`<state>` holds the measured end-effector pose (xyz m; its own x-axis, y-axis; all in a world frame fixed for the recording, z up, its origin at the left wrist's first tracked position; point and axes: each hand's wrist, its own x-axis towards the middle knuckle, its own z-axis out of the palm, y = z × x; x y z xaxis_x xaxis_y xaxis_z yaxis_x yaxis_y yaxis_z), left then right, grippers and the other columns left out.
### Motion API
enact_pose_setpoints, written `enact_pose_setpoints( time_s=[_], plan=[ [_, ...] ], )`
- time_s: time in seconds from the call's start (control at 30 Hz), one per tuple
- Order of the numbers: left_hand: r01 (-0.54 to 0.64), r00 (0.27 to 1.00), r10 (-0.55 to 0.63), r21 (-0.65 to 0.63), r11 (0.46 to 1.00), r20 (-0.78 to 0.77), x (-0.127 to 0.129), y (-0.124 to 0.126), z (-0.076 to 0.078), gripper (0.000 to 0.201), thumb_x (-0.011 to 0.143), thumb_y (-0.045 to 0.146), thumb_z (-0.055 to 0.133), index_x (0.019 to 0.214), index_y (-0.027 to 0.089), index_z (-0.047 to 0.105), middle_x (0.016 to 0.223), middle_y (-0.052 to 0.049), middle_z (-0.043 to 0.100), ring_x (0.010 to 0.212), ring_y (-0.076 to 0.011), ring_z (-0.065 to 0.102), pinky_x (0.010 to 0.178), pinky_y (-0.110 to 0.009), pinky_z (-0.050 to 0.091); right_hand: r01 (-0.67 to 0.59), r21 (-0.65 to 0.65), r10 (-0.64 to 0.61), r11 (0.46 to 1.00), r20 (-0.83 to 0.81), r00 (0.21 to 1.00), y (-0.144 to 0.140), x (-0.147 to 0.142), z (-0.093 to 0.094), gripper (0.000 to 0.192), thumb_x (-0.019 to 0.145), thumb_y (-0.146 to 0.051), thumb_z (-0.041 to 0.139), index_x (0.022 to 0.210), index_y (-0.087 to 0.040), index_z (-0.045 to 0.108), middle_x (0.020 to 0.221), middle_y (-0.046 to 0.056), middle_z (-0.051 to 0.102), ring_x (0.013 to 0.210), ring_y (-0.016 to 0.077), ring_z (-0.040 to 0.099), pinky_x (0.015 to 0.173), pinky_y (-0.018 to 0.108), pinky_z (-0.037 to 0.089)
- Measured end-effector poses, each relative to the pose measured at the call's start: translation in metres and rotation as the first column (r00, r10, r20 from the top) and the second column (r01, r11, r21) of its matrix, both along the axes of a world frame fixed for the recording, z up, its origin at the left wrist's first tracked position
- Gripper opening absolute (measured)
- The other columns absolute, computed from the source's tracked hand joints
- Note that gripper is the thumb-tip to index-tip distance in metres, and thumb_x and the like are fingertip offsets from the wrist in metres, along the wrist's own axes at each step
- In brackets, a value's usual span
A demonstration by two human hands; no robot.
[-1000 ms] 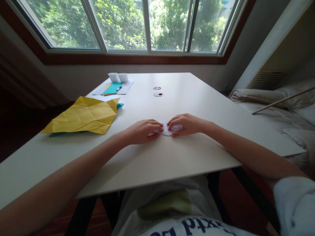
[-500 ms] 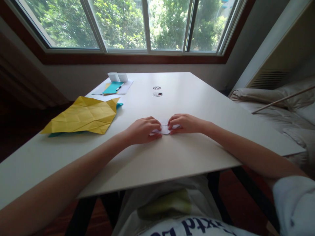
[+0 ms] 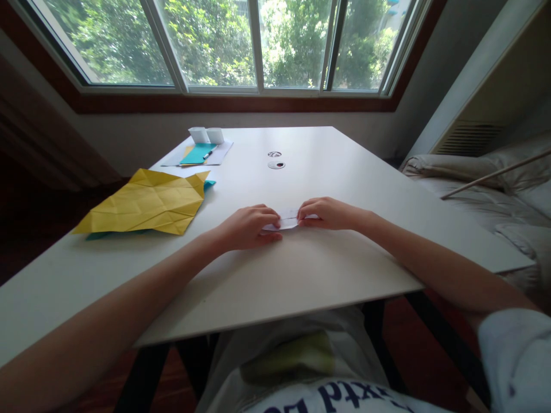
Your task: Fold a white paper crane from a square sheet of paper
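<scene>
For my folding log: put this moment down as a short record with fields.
setting: white rectangular table below a wide window, bedding at the right
left hand: left hand pressing down on the left end of a small folded white paper piece
right hand: right hand pinching its right end
paper: flat on the table, between both hands
left of the hands: large creased yellow paper sheet lying over a teal sheet
far edge: teal card with a pen, two small white folded boxes
</scene>
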<state>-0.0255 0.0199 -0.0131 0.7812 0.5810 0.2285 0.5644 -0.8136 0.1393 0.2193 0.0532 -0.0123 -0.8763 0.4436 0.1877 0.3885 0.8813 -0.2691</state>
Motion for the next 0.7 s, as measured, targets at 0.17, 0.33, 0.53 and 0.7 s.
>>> enact_pose_setpoints(
  time_s=[0.17, 0.33, 0.53, 0.7],
  plan=[
    [-0.014, 0.996, 0.017, -0.032, 0.999, 0.088, -0.0002, 0.0031, -0.0043, 0.02, 0.085, 0.031, 0.05, 0.085, 0.02, 0.067, 0.096, -0.005, 0.068, 0.087, -0.0173, 0.06, 0.075, -0.027, 0.047, 0.033, -0.031, -0.034, 0.999, -0.032, 0.999, 0.0012, -0.0006, -0.0017, 0.018, 0.085, -0.023, 0.048, 0.084, -0.016, 0.065, 0.087, 0.007, 0.066, 0.076, 0.0144, 0.058, 0.069, 0.025, 0.042],
    [-0.015, 0.992, 0.022, -0.056, 0.998, 0.124, 0.0001, 0.0072, -0.0082, 0.021, 0.086, 0.028, 0.047, 0.086, 0.019, 0.066, 0.093, -0.005, 0.068, 0.088, -0.0172, 0.059, 0.078, -0.028, 0.046, 0.108, -0.091, -0.116, 0.99, -0.093, 0.989, -0.0007, -0.0025, -0.004, 0.016, 0.082, -0.019, 0.05, 0.094, -0.018, 0.06, 0.087, 0.004, 0.066, 0.071, 0.0118, 0.057, 0.066, 0.024, 0.041],
    [-0.107, 0.991, 0.108, -0.024, 0.994, 0.074, 0.0016, 0.0069, -0.0074, 0.021, 0.087, 0.027, 0.045, 0.098, 0.019, 0.06, 0.088, -0.004, 0.066, 0.079, -0.0162, 0.059, 0.07, -0.027, 0.046, 0.147, -0.153, -0.167, 0.977, -0.123, 0.978, -0.0003, -0.0048, -0.0078, 0.025, 0.08, -0.016, 0.052, 0.104, -0.021, 0.053, 0.087, 0.001, 0.066, 0.072, 0.0114, 0.056, 0.066, 0.024, 0.041],
    [0.037, 0.999, -0.037, -0.003, 0.999, 0.022, -0.0028, 0.0086, -0.0053, 0.026, 0.086, 0.017, 0.042, 0.099, 0.023, 0.065, 0.097, -0.004, 0.066, 0.088, -0.0158, 0.059, 0.077, -0.026, 0.045, 0.059, -0.044, -0.063, 0.997, -0.082, 0.995, 0.0033, -0.0042, -0.0095, 0.019, 0.082, -0.013, 0.049, 0.093, -0.019, 0.064, 0.09, 0.006, 0.063, 0.083, 0.0155, 0.056, 0.075, 0.028, 0.042]
  ],
)
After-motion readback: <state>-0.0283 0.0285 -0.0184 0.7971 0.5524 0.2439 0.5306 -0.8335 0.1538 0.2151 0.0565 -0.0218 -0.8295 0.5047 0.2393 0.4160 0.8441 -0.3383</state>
